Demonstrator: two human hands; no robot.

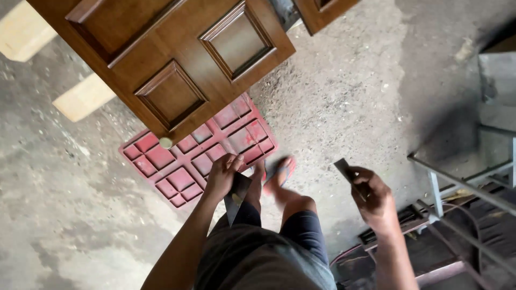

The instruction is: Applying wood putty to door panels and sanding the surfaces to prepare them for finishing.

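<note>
Concrete floor (349, 91), grey and dusty, underfoot. Nearest, two flat dark scrapers: left hand (223, 174) at seven o'clock, fingers closed on one blade (235, 197); right hand (373, 198) at five o'clock, gripping the other (344, 171). Beyond, one red moulded panel (199, 156) flat on the ground. Farthest, at eleven o'clock, one brown panelled door (166, 59), evenly coated already, untouched by either blade; a second door's corner (322, 11) at twelve.

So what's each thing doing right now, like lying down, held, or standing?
Left hand: gripping a flat scraper blade, pointing down.
Right hand: holding up a second blade.
Brown panelled door: lying flat, raised.
Red plastic crate: on the floor, partly under the door.
</note>
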